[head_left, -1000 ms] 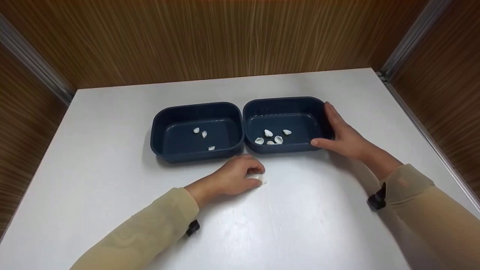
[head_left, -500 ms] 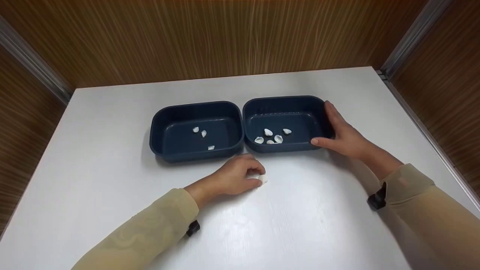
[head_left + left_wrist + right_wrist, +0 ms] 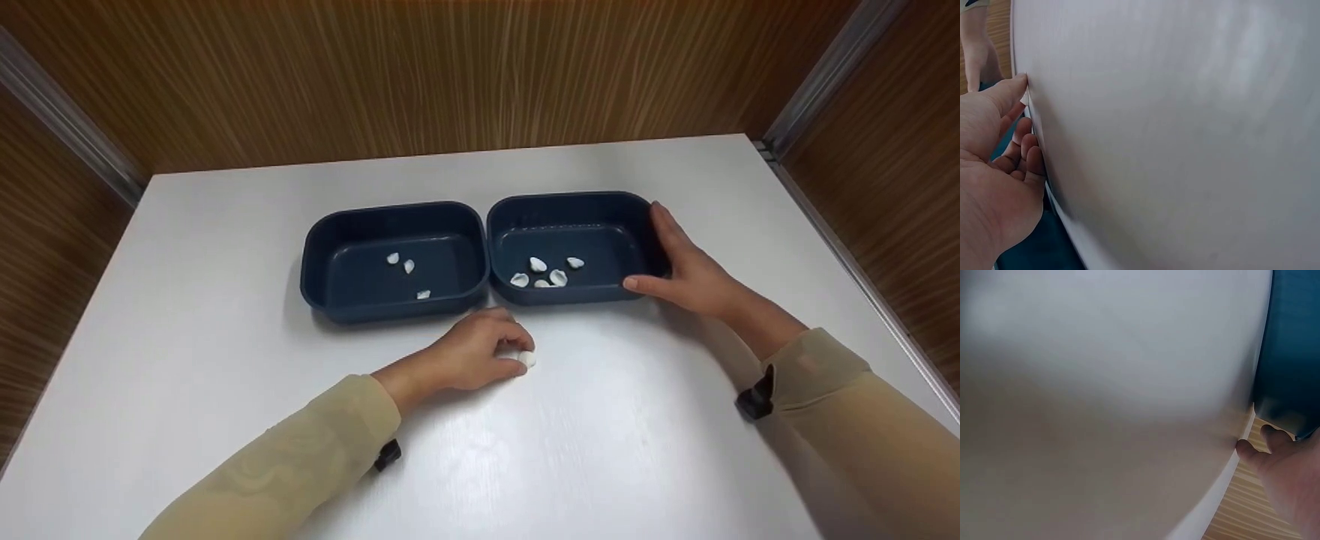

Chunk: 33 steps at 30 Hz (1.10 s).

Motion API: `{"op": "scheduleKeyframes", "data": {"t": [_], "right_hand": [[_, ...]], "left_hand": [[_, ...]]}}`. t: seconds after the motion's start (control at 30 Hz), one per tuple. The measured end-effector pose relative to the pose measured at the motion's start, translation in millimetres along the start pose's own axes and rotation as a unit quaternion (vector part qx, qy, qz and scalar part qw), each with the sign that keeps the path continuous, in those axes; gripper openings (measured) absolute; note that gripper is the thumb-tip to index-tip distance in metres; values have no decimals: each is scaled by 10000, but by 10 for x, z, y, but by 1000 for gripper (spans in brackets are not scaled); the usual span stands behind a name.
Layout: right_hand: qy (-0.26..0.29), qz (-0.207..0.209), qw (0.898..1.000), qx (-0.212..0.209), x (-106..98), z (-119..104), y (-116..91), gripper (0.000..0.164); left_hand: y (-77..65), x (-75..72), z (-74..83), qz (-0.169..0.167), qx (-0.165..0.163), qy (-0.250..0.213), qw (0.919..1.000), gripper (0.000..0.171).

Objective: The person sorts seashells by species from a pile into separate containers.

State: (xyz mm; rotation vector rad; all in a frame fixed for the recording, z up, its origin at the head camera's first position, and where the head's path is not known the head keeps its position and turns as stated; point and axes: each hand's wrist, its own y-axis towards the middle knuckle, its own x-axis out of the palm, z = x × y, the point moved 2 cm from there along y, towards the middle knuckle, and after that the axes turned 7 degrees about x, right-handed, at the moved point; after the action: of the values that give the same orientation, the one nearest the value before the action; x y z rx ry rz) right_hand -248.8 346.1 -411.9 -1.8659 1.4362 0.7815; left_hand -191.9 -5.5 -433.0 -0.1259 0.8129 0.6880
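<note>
My left hand pinches a small white seashell between thumb and fingers on the white table, just in front of the bins. In the left wrist view only a pale sliver of the shell shows beside the thumb. My right hand rests against the right end of the right blue bin, fingers straight along its side and thumb at the front wall. Several white shells lie in that bin. The left blue bin contains three small white pieces, perhaps shells.
Both bins stand side by side, nearly touching, on the white table. A wood-patterned panel rises behind the table, with similar panels at left and right. Each wrist carries a black camera mount.
The left hand has shifted very slightly to the right, and the shell at its fingertips has turned a little. The right hand and the bins have hardly moved.
</note>
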Motion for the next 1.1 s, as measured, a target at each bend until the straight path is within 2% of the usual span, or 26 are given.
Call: {"op": "scheduleKeyframes", "data": {"t": [0.3,0.57,0.73,0.93,1.1], "right_hand": [[-38,18,10000,-81,5,-7,-2,118],[-57,5,10000,11,-1,-16,-10,118],[-66,1,10000,27,-1,-19,-15,118],[-15,-12,10000,59,1,-19,-22,118],[-20,6,10000,-17,-2,-2,-6,117]], "left_hand": [[9,-16,37,-113,-45,42,9999,21],[10,-8,40,6,26,-32,10000,19],[26,-9,36,5,-102,-157,9998,18],[26,-52,74,-97,-283,-340,9990,20],[39,-134,143,-81,-212,-396,9990,21]]}}
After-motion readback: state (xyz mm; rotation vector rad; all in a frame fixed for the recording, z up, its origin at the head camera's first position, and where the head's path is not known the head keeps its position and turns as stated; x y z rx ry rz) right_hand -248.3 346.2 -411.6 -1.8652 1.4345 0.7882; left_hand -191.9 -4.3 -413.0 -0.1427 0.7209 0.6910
